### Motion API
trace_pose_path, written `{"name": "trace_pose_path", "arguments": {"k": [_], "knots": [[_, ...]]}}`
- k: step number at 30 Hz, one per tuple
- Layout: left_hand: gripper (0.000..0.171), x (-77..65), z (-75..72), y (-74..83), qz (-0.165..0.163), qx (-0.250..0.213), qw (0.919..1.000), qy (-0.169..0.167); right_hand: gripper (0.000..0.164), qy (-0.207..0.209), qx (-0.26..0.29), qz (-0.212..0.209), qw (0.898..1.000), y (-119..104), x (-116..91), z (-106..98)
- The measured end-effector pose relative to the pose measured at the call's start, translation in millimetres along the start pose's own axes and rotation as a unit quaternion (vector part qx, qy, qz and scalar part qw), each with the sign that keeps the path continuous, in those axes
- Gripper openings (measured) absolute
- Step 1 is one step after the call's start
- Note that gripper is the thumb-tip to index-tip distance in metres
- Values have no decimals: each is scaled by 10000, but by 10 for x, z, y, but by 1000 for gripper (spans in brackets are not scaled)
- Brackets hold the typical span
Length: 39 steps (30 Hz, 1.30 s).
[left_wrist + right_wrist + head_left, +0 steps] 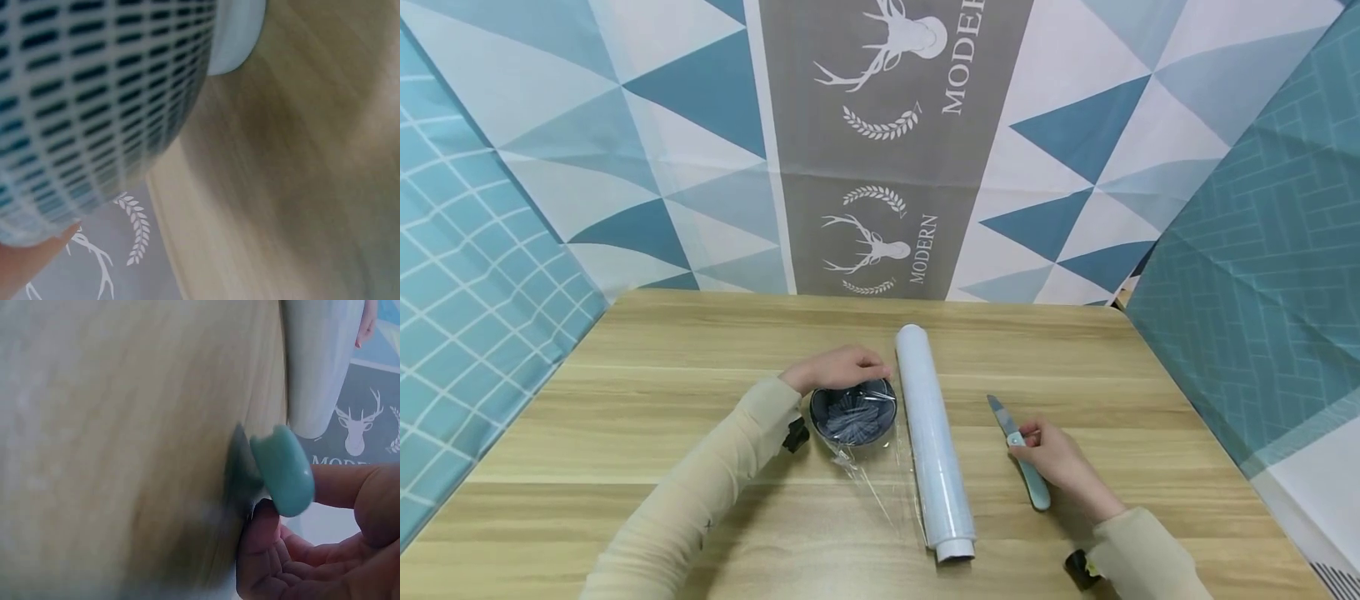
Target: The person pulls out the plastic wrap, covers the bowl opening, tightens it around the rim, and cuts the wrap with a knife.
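A dark bowl [852, 427] stands left of the roll, with clear plastic wrap [868, 479] stretched over it and trailing toward the roll. The left wrist view shows the bowl's patterned outer wall [119, 94]. My left hand [842, 367] rests along the bowl's far rim, fingers touching the wrap there. To the right, my right hand [1054, 457] pinches a knife by its teal handle [1034, 483], with the blade [1002, 417] pointing away. In the right wrist view thumb and fingers close around the handle [284, 472], near the tabletop; contact with the table is unclear.
A long roll of plastic wrap [934, 442] lies lengthwise on the wooden table [700, 358], between bowl and knife. Behind the table hangs a patterned cloth [880, 167]; teal coverings flank both sides [467, 275].
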<state>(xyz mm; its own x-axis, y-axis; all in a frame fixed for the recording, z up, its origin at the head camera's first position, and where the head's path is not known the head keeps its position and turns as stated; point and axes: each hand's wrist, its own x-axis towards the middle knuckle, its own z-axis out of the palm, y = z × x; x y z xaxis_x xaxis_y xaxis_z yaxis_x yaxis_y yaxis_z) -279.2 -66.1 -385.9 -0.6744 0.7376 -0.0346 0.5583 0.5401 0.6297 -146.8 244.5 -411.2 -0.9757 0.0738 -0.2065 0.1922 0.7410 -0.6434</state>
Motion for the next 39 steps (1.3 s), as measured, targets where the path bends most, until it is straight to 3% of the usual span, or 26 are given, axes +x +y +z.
{"name": "trace_pose_path", "arguments": {"k": [6,15,22,30,34,39], "knots": [[22,11,22,-36,390,43,9992,117,27,209,-525,-230,9981,-11,13,1],[21,32,38,-78,459,15,9987,220,24,250,-1273,-380,9908,-50,-4,-14],[27,13,18,-118,71,-248,9996,143,24,268,-1459,-420,9880,-76,-13,0],[21,-57,44,-200,-296,-368,9987,192,28,229,-1543,-365,9871,-133,-40,-7],[24,-92,62,-201,-518,-543,9969,249,28,443,-1519,-639,9853,-331,-31,-25],[28,-97,69,-200,-766,-548,9949,354,21,719,-1030,-1382,9824,-751,4,0]]}}
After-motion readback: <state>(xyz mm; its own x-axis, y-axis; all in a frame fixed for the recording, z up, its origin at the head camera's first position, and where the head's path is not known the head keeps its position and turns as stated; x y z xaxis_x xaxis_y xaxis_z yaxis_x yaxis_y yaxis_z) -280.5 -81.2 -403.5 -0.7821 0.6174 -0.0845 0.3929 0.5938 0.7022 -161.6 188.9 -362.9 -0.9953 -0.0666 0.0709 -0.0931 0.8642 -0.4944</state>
